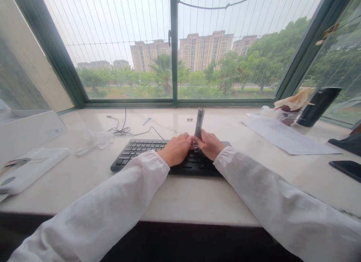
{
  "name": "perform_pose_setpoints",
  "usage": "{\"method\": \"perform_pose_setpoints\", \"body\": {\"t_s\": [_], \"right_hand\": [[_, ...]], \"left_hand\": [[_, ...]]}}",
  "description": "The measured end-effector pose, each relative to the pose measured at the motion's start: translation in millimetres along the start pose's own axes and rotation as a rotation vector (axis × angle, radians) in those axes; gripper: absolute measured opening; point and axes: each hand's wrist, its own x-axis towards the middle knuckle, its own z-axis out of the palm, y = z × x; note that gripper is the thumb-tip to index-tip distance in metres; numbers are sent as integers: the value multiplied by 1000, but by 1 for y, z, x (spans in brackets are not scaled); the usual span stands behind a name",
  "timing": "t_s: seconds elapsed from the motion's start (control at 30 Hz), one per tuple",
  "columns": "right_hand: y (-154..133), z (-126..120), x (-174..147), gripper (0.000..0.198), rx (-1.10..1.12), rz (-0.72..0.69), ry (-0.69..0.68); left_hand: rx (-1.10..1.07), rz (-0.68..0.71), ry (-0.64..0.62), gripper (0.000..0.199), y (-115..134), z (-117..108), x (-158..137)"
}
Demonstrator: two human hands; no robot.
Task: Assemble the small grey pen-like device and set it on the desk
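Note:
A black keyboard (135, 151) lies flat on the pale stone counter, its middle and right part covered by my hands. My right hand (211, 144) is closed round a dark grey stick-shaped tool (199, 122), which stands nearly upright with a small metallic end at the top. Its lower end is hidden by my fingers and the keys. Against it from the left, my left hand (178, 148) rests over the keys with its fingers curled together, the tips meeting my right fingers. What those left fingertips hold, if anything, is hidden.
Behind the keyboard lie a cable (122, 130), a small blue piece (147, 121) and two tiny dark pieces (190, 119). Left are clear plastic (96, 139) and a white box (31, 130). Right are a paper sheet (282, 134), a black upright object (318, 105) and a phone (346, 168).

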Motion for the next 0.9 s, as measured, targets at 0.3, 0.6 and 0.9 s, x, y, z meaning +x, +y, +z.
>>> {"method": "perform_pose_setpoints", "body": {"t_s": [0.3, 0.6, 0.9], "right_hand": [[-2, 5, 0, 23, -31, 36, 21], [-8, 5, -2, 26, -71, 73, 16], [-15, 5, -7, 24, -113, 98, 35]], "left_hand": [[-11, 30, -8, 16, 0, 1, 1], [-21, 56, -12, 17, 1, 0, 1], [-35, 56, -11, 16, 2, -1, 1]]}}
